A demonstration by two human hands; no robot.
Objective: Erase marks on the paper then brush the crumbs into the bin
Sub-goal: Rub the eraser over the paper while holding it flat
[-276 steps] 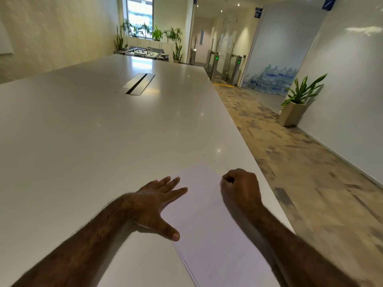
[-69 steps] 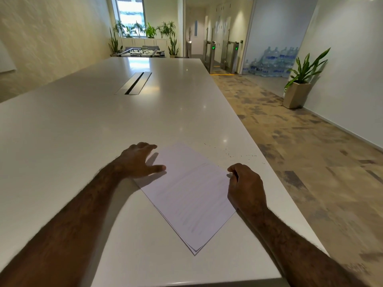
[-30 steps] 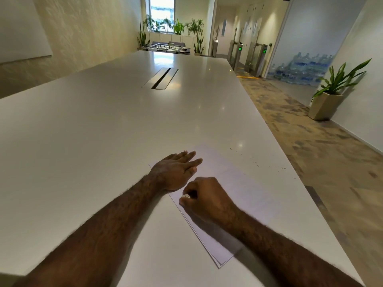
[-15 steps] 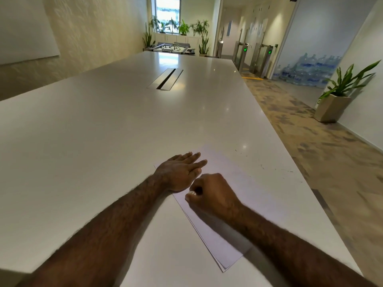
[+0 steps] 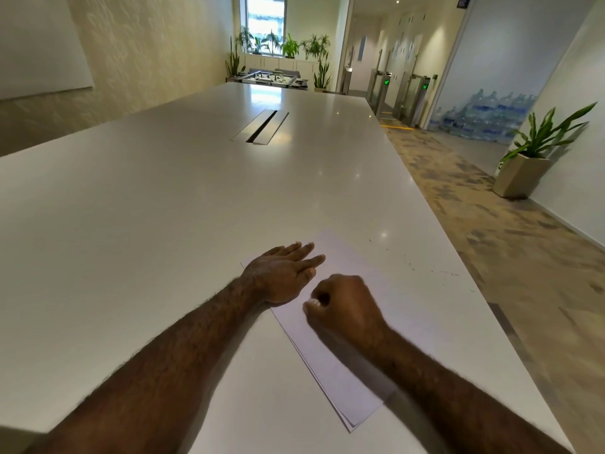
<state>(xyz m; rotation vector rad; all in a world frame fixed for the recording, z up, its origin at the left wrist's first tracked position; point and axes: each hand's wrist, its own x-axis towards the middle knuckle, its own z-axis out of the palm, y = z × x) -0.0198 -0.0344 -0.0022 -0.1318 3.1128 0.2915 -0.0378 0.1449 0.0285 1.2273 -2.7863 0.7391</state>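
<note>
Left hand (image 5: 284, 276) lies flat, fingers (image 5: 307, 253) straight and together, pressing the near-left part of the paper (image 5: 357, 326) onto the white table (image 5: 163, 208). Just to its right, the right hand (image 5: 343, 309) is clenched on the sheet around something small and pale at the thumb, probably the eraser, though too little shows to be sure. Judged step: erasing, not yet brushing; dark crumbs (image 5: 425, 268) dot the table beyond the paper's right edge, no bin in view, so the next move calls for finishing the marks, then sweeping.

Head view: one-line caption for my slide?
Left hand flat on paper; right hand pinches a small white eraser.
</note>
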